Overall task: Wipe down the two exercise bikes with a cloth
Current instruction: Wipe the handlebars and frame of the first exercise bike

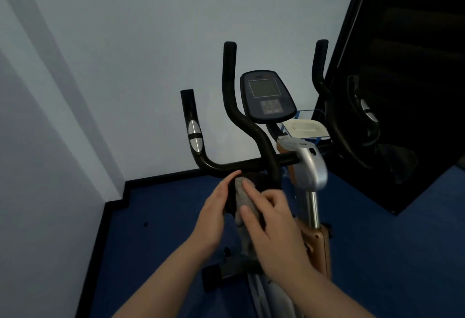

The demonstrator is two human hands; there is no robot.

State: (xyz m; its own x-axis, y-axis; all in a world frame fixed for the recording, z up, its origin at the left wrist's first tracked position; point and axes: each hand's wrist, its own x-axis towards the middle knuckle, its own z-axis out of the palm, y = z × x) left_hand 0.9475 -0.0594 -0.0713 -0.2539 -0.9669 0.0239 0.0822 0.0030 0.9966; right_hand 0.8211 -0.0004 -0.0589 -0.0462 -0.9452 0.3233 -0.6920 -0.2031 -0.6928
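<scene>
Both hands are working the grey cloth (pixel 245 204) just below the exercise bike's black handlebar (pixel 241 165), right hand (pixel 274 227) pinching it with curled fingers while the left hand (pixel 214 214) is lying flat-fingered against its left side.

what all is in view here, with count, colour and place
bike: one, black and silver, centre
handlebars: black, curved, left and right of console
console: one, dark with grey screen, top centre
cloth: one, grey, between the hands below the handlebars
tray: one, cream, behind the bike
floor: blue
wall: pale grey, behind
left hand: one, beside the cloth
right hand: one, gripping the cloth
</scene>
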